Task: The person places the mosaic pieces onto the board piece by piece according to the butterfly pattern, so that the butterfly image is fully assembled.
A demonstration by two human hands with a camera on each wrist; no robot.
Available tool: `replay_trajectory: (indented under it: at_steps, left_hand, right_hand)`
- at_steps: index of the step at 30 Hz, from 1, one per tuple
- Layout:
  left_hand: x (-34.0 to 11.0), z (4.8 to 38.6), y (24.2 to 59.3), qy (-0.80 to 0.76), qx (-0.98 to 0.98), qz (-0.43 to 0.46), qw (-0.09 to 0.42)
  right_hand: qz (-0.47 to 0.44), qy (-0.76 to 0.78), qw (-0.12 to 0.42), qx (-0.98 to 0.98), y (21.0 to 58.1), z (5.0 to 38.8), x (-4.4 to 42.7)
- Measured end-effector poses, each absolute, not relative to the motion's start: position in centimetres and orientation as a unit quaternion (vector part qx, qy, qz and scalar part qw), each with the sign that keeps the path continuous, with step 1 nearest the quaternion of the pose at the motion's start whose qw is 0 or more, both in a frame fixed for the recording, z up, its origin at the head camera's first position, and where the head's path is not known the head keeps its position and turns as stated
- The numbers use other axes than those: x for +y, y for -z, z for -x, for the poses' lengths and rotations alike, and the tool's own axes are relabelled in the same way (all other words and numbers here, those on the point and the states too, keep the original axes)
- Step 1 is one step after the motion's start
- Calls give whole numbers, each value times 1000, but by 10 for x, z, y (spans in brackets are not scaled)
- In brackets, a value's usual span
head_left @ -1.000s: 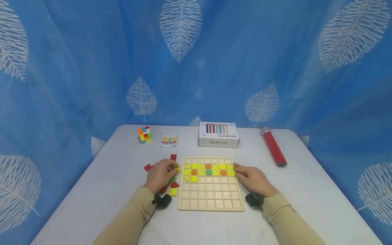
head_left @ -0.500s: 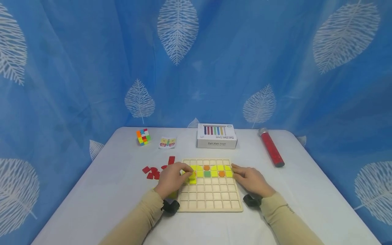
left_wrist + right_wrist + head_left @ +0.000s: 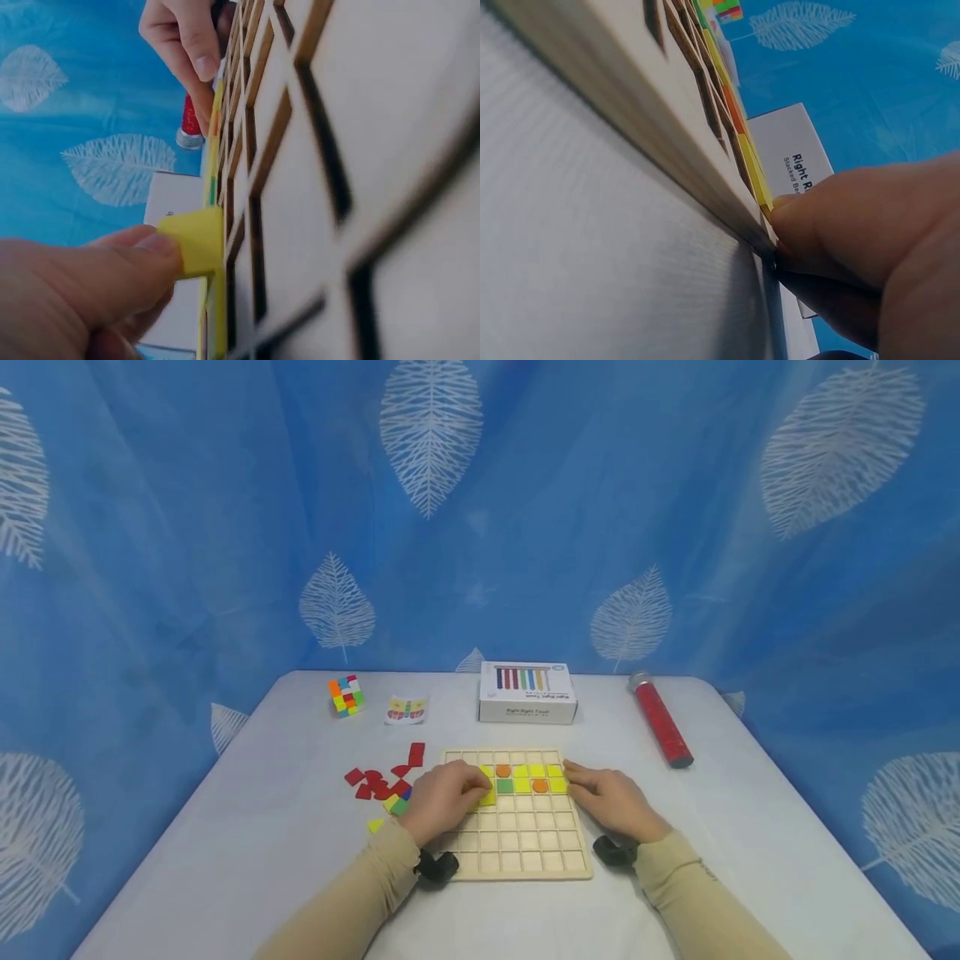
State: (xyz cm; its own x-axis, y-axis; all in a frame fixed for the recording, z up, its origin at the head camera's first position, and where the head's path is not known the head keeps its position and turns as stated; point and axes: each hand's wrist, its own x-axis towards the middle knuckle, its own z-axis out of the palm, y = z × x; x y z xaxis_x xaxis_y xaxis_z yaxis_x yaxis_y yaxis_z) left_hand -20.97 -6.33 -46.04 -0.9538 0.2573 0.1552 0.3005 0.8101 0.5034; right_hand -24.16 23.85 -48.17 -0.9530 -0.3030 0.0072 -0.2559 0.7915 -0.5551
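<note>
A wooden grid board (image 3: 517, 860) lies flat, with yellow, orange and green pieces such as a green square (image 3: 505, 786) in its upper rows. Over the board's left part, my left hand (image 3: 442, 797) pinches a yellow piece (image 3: 196, 238) between thumb and finger; in the left wrist view it touches the board's surface, tilted up from it. The left hand hides several cells in the head view. My right hand (image 3: 615, 802) holds the board's right edge, its thumb (image 3: 810, 225) beside a yellow piece (image 3: 754, 174) in the right wrist view.
Loose red pieces (image 3: 375, 783) and a green piece (image 3: 401, 807) lie left of the board. Behind stand a coloured cube (image 3: 347, 697), a small picture card (image 3: 407, 710) and a white box (image 3: 527, 693). A red cylinder (image 3: 662, 722) lies at the right.
My left hand has moved right from the loose pieces to above the board, carrying a yellow piece. My right hand has stayed at the board's right edge.
</note>
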Motion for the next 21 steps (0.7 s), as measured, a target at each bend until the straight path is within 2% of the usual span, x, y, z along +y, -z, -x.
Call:
replay_trajectory:
  at_steps: [8,13,17,21]
  left_hand:
    - [-61,206,461,232,-959,160,35]
    - [-68,204,450,249,-957,144,51]
    - [-104,200,431,281,-954,74,73]
    - [-152,187,426,283,-957,14,61]
  right_hand:
    - [161,277,37,946,480,242,239]
    - [149,278,48,948,479,242,241]
    - [146,282,44,947,478,242,241]
    - [149,287,50,945,478,241,240]
